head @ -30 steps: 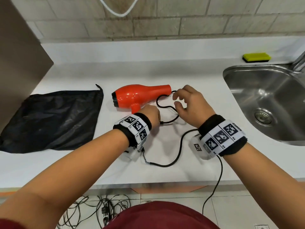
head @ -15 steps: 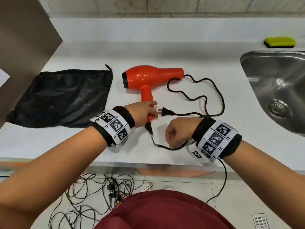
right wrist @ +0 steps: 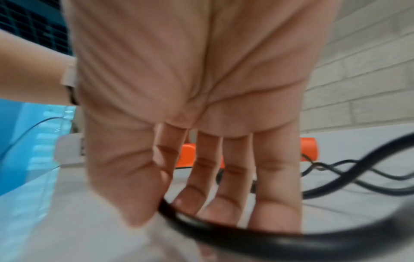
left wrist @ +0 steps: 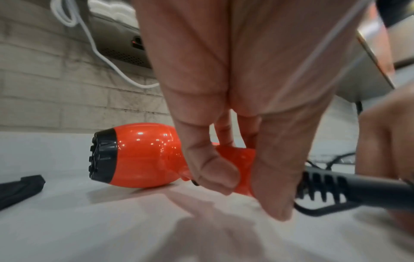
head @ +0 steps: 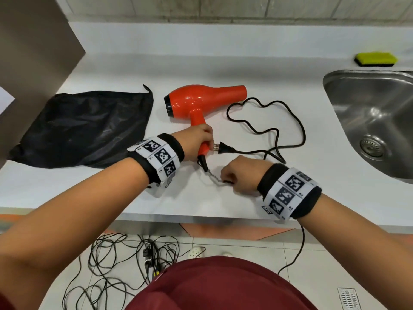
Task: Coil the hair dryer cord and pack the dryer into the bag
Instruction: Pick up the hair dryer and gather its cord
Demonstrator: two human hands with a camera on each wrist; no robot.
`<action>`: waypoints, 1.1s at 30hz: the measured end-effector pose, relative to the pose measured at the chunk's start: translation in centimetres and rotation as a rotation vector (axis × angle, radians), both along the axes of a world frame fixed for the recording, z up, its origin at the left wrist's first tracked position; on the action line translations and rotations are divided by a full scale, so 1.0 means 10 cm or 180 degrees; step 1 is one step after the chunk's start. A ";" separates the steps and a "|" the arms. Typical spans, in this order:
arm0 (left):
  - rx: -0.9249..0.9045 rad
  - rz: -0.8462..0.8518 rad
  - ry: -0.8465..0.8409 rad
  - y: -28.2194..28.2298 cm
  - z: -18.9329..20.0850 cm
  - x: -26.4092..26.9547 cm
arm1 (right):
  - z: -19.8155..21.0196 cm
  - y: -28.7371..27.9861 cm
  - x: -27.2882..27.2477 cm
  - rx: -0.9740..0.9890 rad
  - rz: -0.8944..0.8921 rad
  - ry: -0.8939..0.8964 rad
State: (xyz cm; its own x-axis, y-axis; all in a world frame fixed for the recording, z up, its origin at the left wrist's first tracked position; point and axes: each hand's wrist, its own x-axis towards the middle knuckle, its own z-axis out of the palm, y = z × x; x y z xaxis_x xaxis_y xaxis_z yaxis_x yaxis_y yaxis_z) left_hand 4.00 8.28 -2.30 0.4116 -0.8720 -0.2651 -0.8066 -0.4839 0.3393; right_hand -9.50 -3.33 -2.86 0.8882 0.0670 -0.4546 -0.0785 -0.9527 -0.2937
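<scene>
The red hair dryer (head: 201,100) lies on its side on the white counter, nozzle pointing right. My left hand (head: 197,142) grips its handle (left wrist: 235,159) near the lower end, and the plug (head: 224,149) lies against that hand. The black cord (head: 279,135) snakes in loops to the right of the dryer. My right hand (head: 240,175) pinches the cord (right wrist: 201,223) between thumb and fingers just past the strain relief (left wrist: 325,187). The black drawstring bag (head: 82,128) lies flat to the left of the dryer.
A steel sink (head: 375,121) is set into the counter at the right, with a yellow-green sponge (head: 376,58) behind it. A brown panel (head: 33,52) stands at the left. The counter's front edge (head: 201,217) is close to my wrists. Tangled cables (head: 125,265) lie on the floor.
A second ago my right hand was up by the cord loops beside the dryer; it came down to the cord near the handle's end. The left hand stayed on the handle.
</scene>
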 end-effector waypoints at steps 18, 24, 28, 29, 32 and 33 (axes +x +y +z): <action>-0.2071 0.1362 0.1034 -0.09 0.89 0.18 | 0.79 -0.46 0.44 0.1548 -0.1390 -0.3460; -0.1892 0.1323 0.0847 -0.06 1.00 0.33 | 1.01 -0.55 0.58 0.1371 -0.1733 -0.3989; -0.1914 0.1429 0.0871 -0.11 1.03 0.47 | 1.08 -0.57 0.69 0.1299 -0.1699 -0.3886; -0.1986 0.1379 0.0993 -0.13 1.05 0.51 | 1.09 -0.56 0.71 0.1209 -0.1611 -0.3826; -0.2069 0.1118 0.1372 -0.17 1.08 0.61 | 1.08 -0.56 0.79 0.1118 -0.1495 -0.3698; -0.2049 0.1034 0.1434 -0.18 1.09 0.64 | 1.09 -0.58 0.81 0.1158 -0.1485 -0.3677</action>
State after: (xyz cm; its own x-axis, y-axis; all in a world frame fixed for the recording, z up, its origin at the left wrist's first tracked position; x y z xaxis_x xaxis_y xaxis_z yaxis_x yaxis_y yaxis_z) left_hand 10.40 6.52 8.64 0.6417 -0.7657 0.0437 -0.3830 -0.2706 0.8832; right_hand -1.40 -9.11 7.99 0.7245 -0.3961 0.5641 0.0915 -0.7559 -0.6483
